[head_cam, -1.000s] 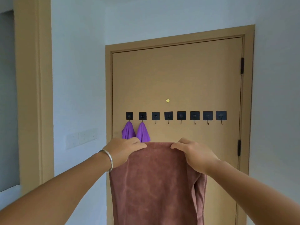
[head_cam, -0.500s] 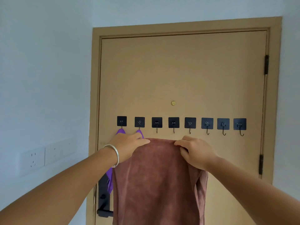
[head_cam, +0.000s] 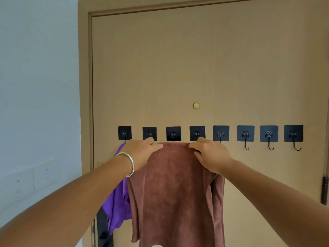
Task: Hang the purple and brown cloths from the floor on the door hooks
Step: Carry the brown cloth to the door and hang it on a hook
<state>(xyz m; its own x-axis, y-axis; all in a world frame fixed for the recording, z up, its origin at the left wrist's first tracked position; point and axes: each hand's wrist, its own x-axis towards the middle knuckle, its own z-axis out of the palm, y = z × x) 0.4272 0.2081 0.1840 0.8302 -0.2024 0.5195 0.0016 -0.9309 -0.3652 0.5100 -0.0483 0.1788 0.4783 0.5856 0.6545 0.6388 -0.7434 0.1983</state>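
Two hands up at the hook row mid-frame. Our left hand (head_cam: 140,152) and right hand (head_cam: 210,155) each pinch the top edge of the brown cloth (head_cam: 176,193), fingers curled over it, just below the third and fourth door hooks (head_cam: 173,134). We see the cloth draping down to the bottom edge. The purple cloth (head_cam: 117,207) hangs lower left, partly behind our left forearm.

The brown cloth (head_cam: 175,189) pinched between both hands looked matt and plush like terry; beside the left grip, the purple cloth (head_cam: 118,207) was smoother, the bracelet (head_cam: 130,162) shiny metal.
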